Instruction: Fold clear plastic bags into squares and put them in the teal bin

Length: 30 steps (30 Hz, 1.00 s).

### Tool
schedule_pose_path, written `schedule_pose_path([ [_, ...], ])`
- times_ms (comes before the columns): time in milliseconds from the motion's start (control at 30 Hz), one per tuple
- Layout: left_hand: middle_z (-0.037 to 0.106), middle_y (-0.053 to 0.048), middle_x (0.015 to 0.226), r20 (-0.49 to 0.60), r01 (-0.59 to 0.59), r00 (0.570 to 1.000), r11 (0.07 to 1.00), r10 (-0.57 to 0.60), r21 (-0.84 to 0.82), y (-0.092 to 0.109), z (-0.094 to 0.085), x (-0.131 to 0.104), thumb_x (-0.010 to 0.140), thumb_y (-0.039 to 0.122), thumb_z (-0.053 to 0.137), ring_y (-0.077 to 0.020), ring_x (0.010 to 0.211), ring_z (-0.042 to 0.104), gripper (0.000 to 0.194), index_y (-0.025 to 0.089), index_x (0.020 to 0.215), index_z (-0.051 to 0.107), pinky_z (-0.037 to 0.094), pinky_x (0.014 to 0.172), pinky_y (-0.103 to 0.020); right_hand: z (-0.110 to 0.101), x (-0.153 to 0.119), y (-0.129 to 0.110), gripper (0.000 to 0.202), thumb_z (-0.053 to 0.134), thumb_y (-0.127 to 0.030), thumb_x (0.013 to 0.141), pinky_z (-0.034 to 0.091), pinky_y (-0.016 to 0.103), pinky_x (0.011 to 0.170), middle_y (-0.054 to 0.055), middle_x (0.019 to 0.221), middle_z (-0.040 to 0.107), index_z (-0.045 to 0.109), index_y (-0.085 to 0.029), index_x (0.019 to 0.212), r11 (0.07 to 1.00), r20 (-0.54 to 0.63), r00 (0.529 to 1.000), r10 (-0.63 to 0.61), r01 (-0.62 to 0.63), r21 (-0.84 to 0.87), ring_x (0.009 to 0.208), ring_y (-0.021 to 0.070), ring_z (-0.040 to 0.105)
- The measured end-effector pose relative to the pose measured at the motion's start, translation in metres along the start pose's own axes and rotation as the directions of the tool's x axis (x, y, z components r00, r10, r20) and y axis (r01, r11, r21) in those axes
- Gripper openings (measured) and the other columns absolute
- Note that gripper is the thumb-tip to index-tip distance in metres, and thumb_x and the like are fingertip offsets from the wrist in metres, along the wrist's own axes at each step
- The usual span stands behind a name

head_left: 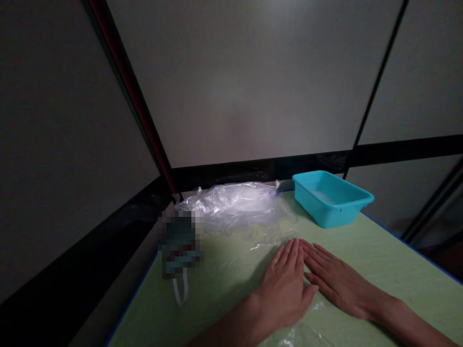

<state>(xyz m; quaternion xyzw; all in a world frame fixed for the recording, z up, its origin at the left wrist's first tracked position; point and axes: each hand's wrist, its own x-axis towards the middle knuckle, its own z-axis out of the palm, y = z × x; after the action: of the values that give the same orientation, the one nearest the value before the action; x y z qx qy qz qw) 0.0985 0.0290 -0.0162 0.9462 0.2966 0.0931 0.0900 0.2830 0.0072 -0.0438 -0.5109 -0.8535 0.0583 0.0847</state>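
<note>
My left hand (284,284) lies palm down with its fingers stretched out, on clear plastic film (298,335) spread over the green table (390,255). Beside it on the right, my right hand (338,282) is also flat, its fingers extended toward the left. The fingertips of both hands meet or nearly meet. Neither hand grips anything. Thin transparent film shows below the hands and just beyond the fingertips; its edges are hard to make out.
Crumpled clear plastic (238,202) lies along the table's back edge. A turquoise basin (338,214) stands at the back right. At the left edge is a blurred-out dark item (181,246) with a white strap. Walls or panels rise behind and left.
</note>
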Motion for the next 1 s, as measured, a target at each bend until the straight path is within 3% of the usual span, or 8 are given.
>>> schedule_pose_path([
  [167,0.011,-0.014,0.145,0.012,0.042,0.999,0.999,-0.042,-0.024,-0.011,0.016,-0.002,0.090,0.050,0.018,-0.0214,0.133,0.005,0.066,0.004,0.137,0.015,0.011,0.109,-0.036,0.002,0.000,0.001,0.055,0.029,-0.039,0.092,0.021,0.049,0.104,0.007,0.144,0.015,0.009,-0.017,0.139,1.000,-0.042,0.999,-0.019,0.019,-0.011,0.130,0.0245,0.015],
  [367,0.009,-0.009,0.145,0.015,0.064,0.998,0.997,-0.064,-0.044,-0.025,0.001,-0.033,0.091,0.046,0.024,-0.0177,0.133,0.004,0.060,0.009,0.138,0.016,0.010,0.110,-0.033,-0.002,-0.001,-0.002,0.055,0.026,-0.039,0.092,0.019,0.048,0.104,0.007,0.144,0.012,0.006,-0.018,0.139,0.999,-0.017,1.000,-0.001,0.000,-0.043,0.130,0.0232,0.013],
  [533,0.008,-0.006,0.145,0.081,0.141,0.987,0.990,-0.139,-0.021,-0.040,-0.009,-0.058,0.086,0.034,0.040,-0.0183,0.133,0.008,0.061,0.012,0.138,0.016,0.014,0.109,-0.034,-0.002,-0.002,-0.003,0.056,0.026,-0.040,0.092,0.018,0.048,0.103,0.006,0.144,0.011,0.003,-0.019,0.139,0.999,0.003,1.000,0.012,-0.011,-0.041,0.130,0.0233,0.013],
  [767,0.007,-0.008,0.145,0.061,0.139,0.989,0.990,-0.138,-0.006,-0.048,-0.008,-0.071,0.077,0.032,0.052,-0.0220,0.132,0.009,0.074,0.013,0.138,0.015,0.019,0.107,-0.039,-0.003,-0.004,0.002,0.057,0.031,-0.038,0.091,0.020,0.049,0.101,0.005,0.144,0.013,0.004,-0.022,0.139,1.000,-0.030,0.999,0.022,-0.022,0.004,0.129,0.0245,0.016],
  [900,0.008,-0.010,0.144,0.053,0.124,0.991,0.992,-0.124,0.002,-0.048,-0.006,-0.071,0.078,0.037,0.051,-0.0239,0.132,0.009,0.074,0.010,0.138,0.016,0.021,0.106,-0.040,-0.014,-0.001,-0.020,0.059,0.032,-0.036,0.090,0.025,0.049,0.099,0.007,0.143,0.012,0.002,-0.021,0.139,0.997,-0.143,0.989,0.047,-0.055,-0.057,0.128,0.0261,0.019],
  [1000,0.009,-0.011,0.144,0.033,0.094,0.995,0.996,-0.094,-0.002,-0.050,-0.005,-0.072,0.080,0.042,0.048,-0.0236,0.132,0.009,0.073,0.010,0.138,0.017,0.020,0.107,-0.038,-0.014,0.002,-0.047,0.068,0.039,-0.039,0.088,0.034,0.045,0.095,0.010,0.141,0.017,0.000,-0.019,0.139,0.993,-0.199,0.977,-0.077,0.056,-0.105,0.125,0.0274,0.026],
])
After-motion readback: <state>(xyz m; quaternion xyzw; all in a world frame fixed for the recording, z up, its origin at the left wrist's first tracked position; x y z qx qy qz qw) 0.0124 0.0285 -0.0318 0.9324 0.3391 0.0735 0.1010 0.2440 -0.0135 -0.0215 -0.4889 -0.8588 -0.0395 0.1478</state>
